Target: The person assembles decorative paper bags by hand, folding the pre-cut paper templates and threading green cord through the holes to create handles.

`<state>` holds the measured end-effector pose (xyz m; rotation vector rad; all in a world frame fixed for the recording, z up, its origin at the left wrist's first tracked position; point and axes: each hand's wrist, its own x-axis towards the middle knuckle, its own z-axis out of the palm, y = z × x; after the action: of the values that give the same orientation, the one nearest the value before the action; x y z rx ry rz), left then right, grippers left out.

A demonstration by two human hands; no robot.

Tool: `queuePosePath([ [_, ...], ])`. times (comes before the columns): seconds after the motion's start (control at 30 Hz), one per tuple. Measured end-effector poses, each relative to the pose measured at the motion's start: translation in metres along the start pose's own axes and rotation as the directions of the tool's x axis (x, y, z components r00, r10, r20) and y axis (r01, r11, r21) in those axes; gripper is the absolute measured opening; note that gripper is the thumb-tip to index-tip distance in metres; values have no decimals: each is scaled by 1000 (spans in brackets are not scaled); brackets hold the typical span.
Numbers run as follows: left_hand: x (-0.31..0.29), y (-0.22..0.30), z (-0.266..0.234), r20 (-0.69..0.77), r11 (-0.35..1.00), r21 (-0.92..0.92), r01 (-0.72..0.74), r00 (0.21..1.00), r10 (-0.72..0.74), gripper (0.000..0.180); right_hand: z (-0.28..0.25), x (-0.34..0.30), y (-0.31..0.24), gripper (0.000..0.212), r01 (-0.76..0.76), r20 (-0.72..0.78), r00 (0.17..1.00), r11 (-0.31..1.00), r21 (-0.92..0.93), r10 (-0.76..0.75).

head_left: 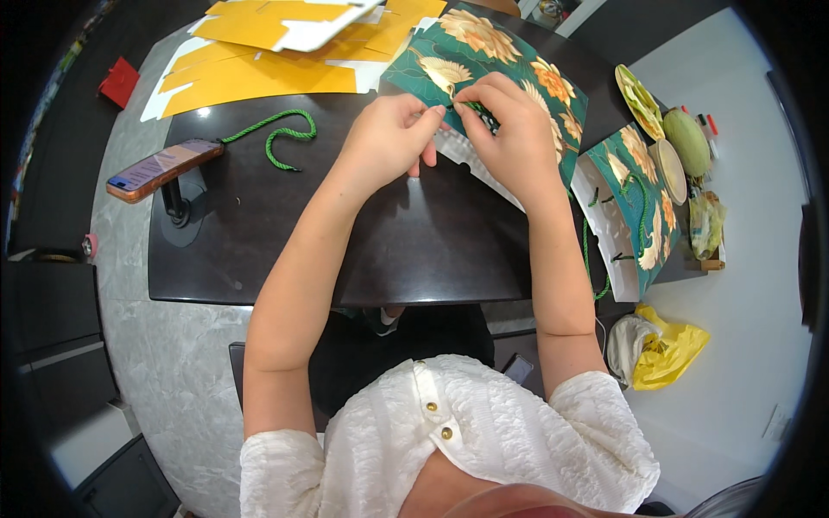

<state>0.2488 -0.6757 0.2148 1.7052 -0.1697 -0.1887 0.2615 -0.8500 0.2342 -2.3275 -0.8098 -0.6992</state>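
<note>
While both hands meet at the far middle of the dark glossy rectangular bench point(285, 250), the left hand point(389, 138) is closed, its fingertips pinched at the edge of the flat green paper bag printed with orange-and-cream flowers point(484, 52). The right hand point(509, 129) is likewise closed, thumb and forefinger nipping a short green twisted cord end point(475, 107) at the same edge of the bag. The fingertips of the two hands touch or nearly touch. The bag lies flat on the bench, its printed face up, with a white inner flap point(471, 164) showing below the hands.

To the left of the hands, a loose green twisted cord point(281, 134) lies curled on the bench, apart from the bag. Further left, a phone on a small black stand point(164, 168) sits near the bench's left edge. Beyond the hands, a stack of flat yellow-and-white card sheets point(259, 60) lies along the far edge.

To the right, a second green floral paper bag point(643, 203) with green cord handles already fitted lies at the bench's right end. Past it, a pale green melon point(688, 140) rests on a white surface, and a crumpled yellow plastic bag point(669, 350) lies lower down.
</note>
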Motion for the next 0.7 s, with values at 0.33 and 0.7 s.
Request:
queuePosePath([
  [0.33,-4,6,-3,50,996,84,-39,998,35,32,-12,3,-2,7,17,114,993,1000,11,-18],
  [0.7,0,0,-4,78,1000,-19,21,997,-20,31,-10,2,3,8,53,91,994,998,18,-55],
])
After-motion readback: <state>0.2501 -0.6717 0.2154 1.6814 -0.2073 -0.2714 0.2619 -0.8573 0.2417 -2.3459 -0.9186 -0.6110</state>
